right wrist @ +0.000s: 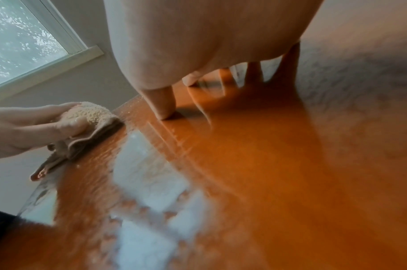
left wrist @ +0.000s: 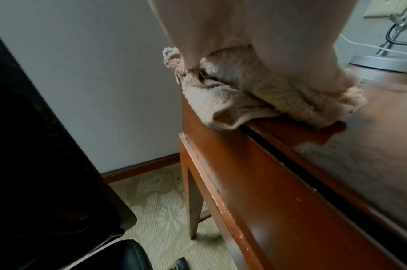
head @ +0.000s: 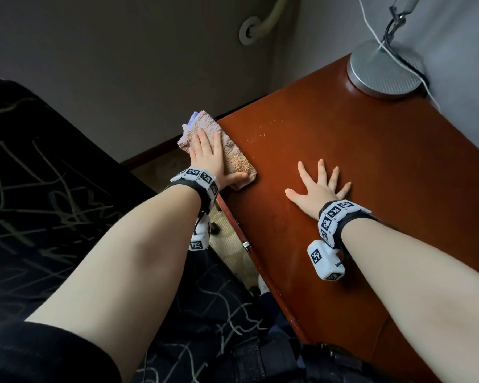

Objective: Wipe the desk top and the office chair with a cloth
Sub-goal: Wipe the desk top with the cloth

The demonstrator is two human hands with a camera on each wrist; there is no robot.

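A folded beige terry cloth [head: 233, 158] lies on the far left corner of the red-brown desk top [head: 357, 167], partly hanging over the edge. My left hand [head: 205, 150] lies flat on it, fingers straight and thumb stretched along its near edge. The left wrist view shows the cloth [left wrist: 232, 98] bunched under the palm at the desk's rim [left wrist: 290, 131]. My right hand [head: 315, 186] rests flat on the bare wood with its fingers spread, about a hand's width right of the cloth. In the right wrist view its fingertips [right wrist: 165, 113] touch the glossy surface.
A round silver lamp base [head: 382, 70] with white and black cables [head: 393, 53] stands at the desk's far right corner by the wall. A black, line-patterned surface [head: 39, 167] fills the left. Patterned carpet [head: 227, 239] shows between it and the desk front [left wrist: 255, 182].
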